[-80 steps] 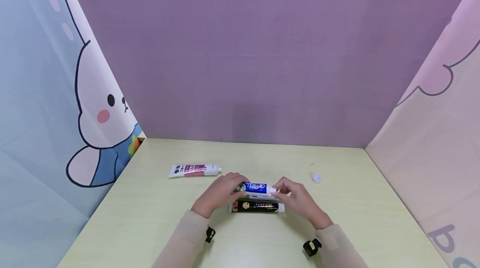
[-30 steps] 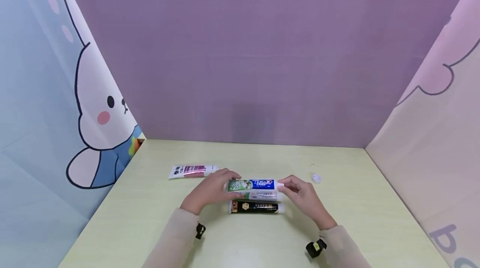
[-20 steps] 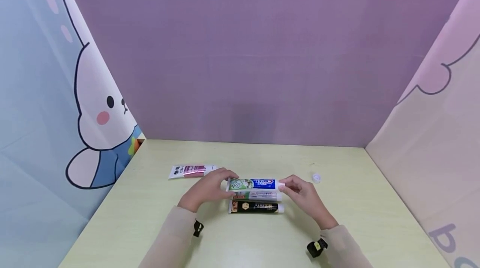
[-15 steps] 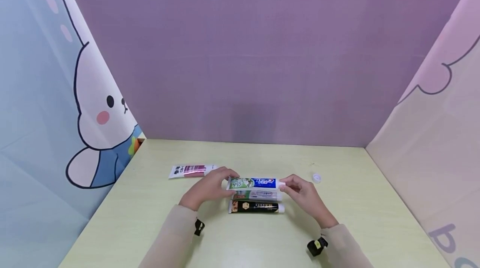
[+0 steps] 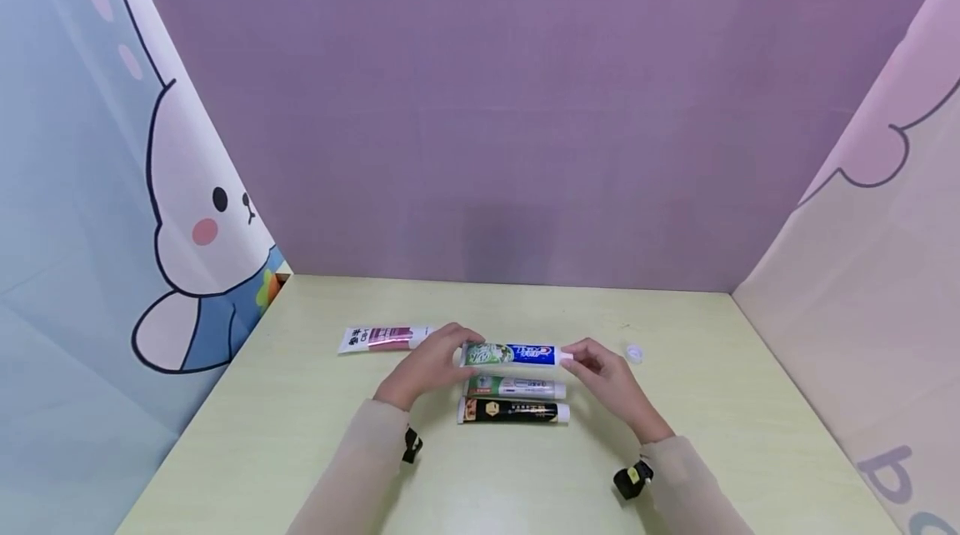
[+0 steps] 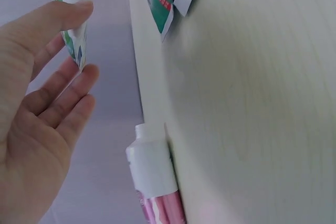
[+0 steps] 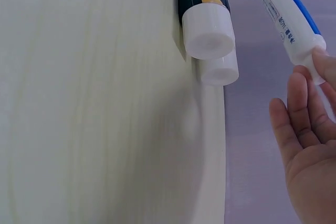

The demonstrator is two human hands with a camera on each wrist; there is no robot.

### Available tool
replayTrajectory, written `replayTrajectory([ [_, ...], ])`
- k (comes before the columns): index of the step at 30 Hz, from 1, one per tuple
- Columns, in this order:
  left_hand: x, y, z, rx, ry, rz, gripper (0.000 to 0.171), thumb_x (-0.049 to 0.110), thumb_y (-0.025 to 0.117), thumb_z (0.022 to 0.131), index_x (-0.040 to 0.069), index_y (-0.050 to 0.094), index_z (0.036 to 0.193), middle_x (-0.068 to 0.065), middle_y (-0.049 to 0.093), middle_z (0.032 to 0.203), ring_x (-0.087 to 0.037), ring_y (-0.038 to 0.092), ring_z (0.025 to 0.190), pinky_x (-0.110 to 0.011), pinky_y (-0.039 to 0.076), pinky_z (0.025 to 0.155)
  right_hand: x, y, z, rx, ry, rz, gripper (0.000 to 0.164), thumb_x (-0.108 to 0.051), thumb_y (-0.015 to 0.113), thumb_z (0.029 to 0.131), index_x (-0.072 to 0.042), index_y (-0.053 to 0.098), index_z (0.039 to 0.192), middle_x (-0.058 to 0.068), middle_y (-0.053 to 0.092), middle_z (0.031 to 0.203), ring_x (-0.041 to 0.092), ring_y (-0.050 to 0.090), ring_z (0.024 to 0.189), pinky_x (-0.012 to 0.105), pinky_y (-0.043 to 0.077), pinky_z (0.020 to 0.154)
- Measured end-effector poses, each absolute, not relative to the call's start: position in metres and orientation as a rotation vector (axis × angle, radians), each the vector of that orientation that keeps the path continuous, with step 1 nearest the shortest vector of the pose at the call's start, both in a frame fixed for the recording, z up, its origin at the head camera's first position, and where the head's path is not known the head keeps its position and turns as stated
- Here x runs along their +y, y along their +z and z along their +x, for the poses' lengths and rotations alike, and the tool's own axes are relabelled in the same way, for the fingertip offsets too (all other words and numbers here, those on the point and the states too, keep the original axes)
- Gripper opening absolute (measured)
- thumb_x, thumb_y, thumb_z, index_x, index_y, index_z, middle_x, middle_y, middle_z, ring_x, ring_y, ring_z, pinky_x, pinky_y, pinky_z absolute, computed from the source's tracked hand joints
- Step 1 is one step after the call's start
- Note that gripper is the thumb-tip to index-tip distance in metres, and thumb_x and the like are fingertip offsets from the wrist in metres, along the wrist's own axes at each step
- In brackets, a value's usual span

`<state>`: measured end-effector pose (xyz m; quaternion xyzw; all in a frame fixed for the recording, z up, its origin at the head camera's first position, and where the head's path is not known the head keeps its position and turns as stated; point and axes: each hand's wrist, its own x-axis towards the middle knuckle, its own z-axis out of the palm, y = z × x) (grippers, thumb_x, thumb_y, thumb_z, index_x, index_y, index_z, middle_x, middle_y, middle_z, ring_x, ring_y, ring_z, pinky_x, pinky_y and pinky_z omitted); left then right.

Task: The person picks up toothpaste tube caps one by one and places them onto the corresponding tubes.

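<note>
My left hand (image 5: 431, 360) pinches the tail end of a blue, green and white toothpaste tube (image 5: 517, 354), and my right hand (image 5: 609, 375) pinches its white nozzle end. The left wrist view shows the left thumb and fingers on its flat tail (image 6: 76, 30). In the right wrist view, the thumb and index finger hold the tube's narrow white tip (image 7: 310, 64). The tube is raised off the table. Nearer me lie a silver and green toothpaste tube (image 5: 525, 388) and a black toothpaste tube (image 5: 517, 412), side by side, both with white caps.
A white and pink tube (image 5: 386, 339), with a bare nozzle in the left wrist view, lies behind my left hand. A small white cap (image 5: 634, 352) rests on the pale table (image 5: 675, 318) beyond my right hand. A purple cloth (image 5: 510, 143) hangs behind the table.
My left hand has slid back to the tail, uncovering the blue, green and white tube. Both hands have since moved it away from me, widening the gap to the silver and green tube.
</note>
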<state>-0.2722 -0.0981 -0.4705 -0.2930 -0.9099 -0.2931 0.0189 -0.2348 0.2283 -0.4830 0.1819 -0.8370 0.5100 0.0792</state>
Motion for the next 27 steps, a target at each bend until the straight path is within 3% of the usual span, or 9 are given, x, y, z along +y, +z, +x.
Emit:
replayTrajectory([
  [11,-0.091,-0.481,-0.279,-2.788,-0.973,-0.885,0.047,0.018,0.079,0.088,0.012,0.064,0.132,-0.004,0.06,0.126,-0.02,0.056,0.117,-0.037,0.046,0.103,0.225,-0.485,-0.241,-2.633,1.365,0.384,0.02,-0.017,0.068,0.097,-0.01,0.069,0.116,0.0,0.068,0.091,0.016,0.065,0.085,0.027,0.055,0.077],
  [27,-0.085,-0.492,-0.278,-2.845,-0.986,-0.837,0.049,0.021,0.076,0.09,0.008,0.062,0.136,-0.012,0.059,0.131,-0.028,0.057,0.119,-0.043,0.047,0.103,0.218,-0.486,-0.243,-2.769,1.21,0.331,0.02,-0.009,0.065,0.097,-0.001,0.069,0.115,0.002,0.066,0.087,0.015,0.058,0.077,0.027,0.052,0.068],
])
